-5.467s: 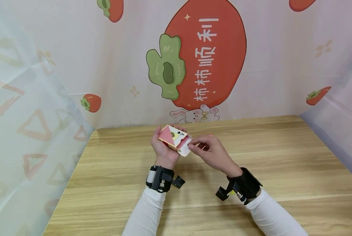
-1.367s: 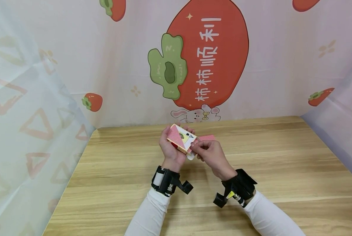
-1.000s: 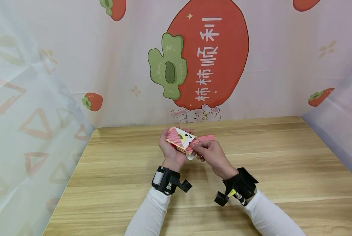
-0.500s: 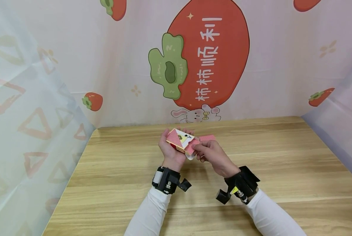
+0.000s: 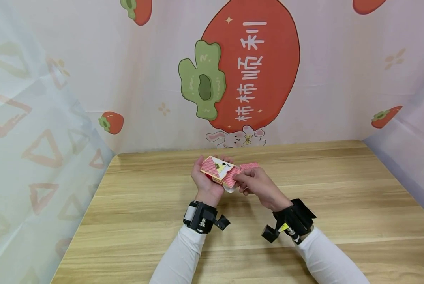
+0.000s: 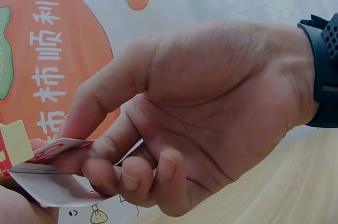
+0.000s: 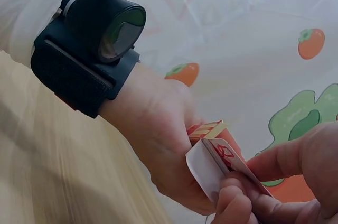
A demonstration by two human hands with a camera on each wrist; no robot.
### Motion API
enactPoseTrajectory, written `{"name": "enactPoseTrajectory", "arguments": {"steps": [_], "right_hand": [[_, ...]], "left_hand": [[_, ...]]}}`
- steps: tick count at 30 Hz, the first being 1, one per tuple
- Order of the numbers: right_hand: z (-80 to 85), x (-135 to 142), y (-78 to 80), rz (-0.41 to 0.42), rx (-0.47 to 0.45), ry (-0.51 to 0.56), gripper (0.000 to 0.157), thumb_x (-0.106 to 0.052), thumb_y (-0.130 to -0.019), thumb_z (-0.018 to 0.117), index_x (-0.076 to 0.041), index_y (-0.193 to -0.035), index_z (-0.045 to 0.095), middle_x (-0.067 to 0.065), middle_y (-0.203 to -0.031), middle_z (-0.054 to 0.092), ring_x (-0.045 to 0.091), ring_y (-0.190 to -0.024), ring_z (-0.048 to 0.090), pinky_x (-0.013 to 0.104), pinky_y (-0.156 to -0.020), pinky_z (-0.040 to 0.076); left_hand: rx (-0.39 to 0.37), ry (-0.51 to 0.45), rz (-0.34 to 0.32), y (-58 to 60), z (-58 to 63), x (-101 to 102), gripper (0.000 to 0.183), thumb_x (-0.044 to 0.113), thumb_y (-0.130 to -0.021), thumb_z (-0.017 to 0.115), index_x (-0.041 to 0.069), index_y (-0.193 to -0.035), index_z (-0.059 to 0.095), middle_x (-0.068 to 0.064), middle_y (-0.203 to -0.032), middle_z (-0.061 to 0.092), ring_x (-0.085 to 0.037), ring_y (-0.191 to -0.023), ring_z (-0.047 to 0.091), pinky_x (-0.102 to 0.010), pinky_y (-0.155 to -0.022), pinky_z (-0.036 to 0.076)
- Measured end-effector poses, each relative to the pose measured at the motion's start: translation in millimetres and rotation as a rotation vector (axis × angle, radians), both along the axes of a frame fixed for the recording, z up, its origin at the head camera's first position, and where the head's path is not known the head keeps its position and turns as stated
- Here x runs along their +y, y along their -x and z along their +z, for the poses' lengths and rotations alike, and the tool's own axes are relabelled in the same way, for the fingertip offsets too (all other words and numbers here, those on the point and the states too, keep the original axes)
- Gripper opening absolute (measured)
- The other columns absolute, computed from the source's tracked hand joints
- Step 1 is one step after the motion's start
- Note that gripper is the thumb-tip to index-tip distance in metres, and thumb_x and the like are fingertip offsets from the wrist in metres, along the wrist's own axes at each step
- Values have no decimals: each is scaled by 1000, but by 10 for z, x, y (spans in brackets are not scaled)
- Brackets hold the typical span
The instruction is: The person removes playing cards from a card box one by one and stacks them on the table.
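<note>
In the head view my left hand [image 5: 207, 185] holds a card box [image 5: 212, 166] with an ace of spades printed on it. Red-backed playing cards [image 5: 229, 180] stick out of the box's right end. My right hand [image 5: 259, 187] pinches them between thumb and fingers. The left wrist view shows the right hand [image 6: 211, 92] gripping a card with red print [image 6: 50, 149], above a white flap [image 6: 63, 188]. From the right wrist, the left hand [image 7: 163, 134] shows behind the box [image 7: 210, 129]; its far fingers are hidden.
Behind the right hand, red-backed cards [image 5: 249, 165] lie on the wooden table [image 5: 144, 209]. A cloth backdrop with persimmon prints [image 5: 254, 67] rises at the table's far edge. Each wrist wears a black camera mount [image 5: 199, 217].
Since the oldest frame, the left hand and box have shifted right. Over the last second, the right hand has drawn the cards further out of the box, towards the right.
</note>
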State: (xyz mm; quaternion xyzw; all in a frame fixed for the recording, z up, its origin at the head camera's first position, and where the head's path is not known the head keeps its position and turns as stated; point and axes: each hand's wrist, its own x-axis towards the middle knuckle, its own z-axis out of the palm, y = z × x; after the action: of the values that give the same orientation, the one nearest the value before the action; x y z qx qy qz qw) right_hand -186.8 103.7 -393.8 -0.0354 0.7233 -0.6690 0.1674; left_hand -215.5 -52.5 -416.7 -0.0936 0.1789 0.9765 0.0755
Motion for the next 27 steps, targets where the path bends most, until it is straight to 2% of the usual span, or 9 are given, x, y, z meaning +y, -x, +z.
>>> {"name": "enactPoseTrajectory", "arguments": {"steps": [8, 16, 27], "right_hand": [[18, 46, 18, 22, 2, 46, 23, -8, -99, 61, 12, -110, 59, 10, -84, 64, 14, -66, 58, 24, -58, 51], [12, 50, 31, 6, 16, 62, 27, -15, -101, 62, 11, -106, 62, 8, -79, 65, 12, -61, 57, 22, -56, 51], [46, 113, 47, 33, 2, 69, 25, -12, -101, 62, 12, -109, 59, 9, -79, 61, 13, -62, 57, 22, -56, 52]], "left_hand": [[-10, 1, 15, 2, 8, -21, 43, 47, -98, 41, 9, -117, 48, -14, -108, 56, -33, -110, 55, -51, -104, 42], [-6, 10, 21, -4, 15, -10, 43, 47, -97, 42, 9, -117, 49, -15, -112, 53, -32, -107, 55, -50, -104, 42], [10, 25, 34, 15, 33, -54, 41, 48, -99, 39, 10, -114, 47, -12, -107, 56, -31, -100, 61, -48, -99, 44]]}}
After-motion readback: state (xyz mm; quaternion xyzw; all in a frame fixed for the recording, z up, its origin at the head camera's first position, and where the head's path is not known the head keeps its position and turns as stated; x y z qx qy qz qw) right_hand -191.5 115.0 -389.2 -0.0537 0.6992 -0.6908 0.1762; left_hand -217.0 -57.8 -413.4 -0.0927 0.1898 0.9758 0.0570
